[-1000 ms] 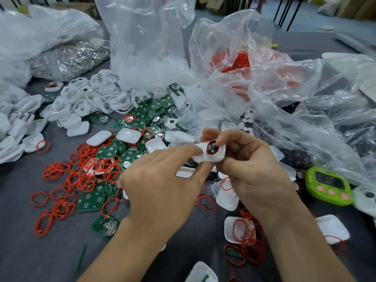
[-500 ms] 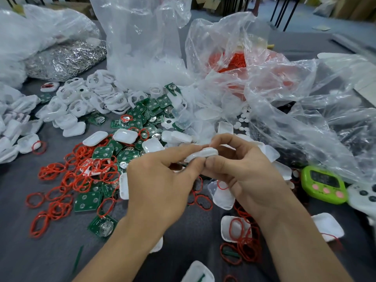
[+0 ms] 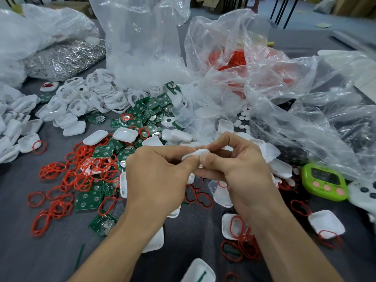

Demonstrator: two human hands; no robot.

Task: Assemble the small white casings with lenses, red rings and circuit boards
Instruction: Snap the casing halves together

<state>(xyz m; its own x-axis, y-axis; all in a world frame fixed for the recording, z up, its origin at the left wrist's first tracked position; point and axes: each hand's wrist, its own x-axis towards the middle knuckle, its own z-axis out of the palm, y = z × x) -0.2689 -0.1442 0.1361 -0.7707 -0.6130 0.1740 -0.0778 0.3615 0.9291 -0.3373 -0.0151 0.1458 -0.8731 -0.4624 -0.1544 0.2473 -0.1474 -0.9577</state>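
Behind the white casing (image 3: 196,153) pinched by left hand (image 3: 158,176) and right hand (image 3: 241,171), one bag (image 3: 227,29) holds red rings (image 3: 237,58).

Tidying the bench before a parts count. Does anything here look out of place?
Yes: a green digital timer and what looks like a white game controller lie at the far right; neither is an assembly part. The left hand and right hand pinch one white casing.

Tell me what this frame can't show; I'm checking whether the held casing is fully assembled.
Head view:
Inside of the white casing: covered by fingers of left hand and right hand, so ring, lens or board unseen.
Green timer display: too blurred to read.
White device beside it: cut off by the right edge.
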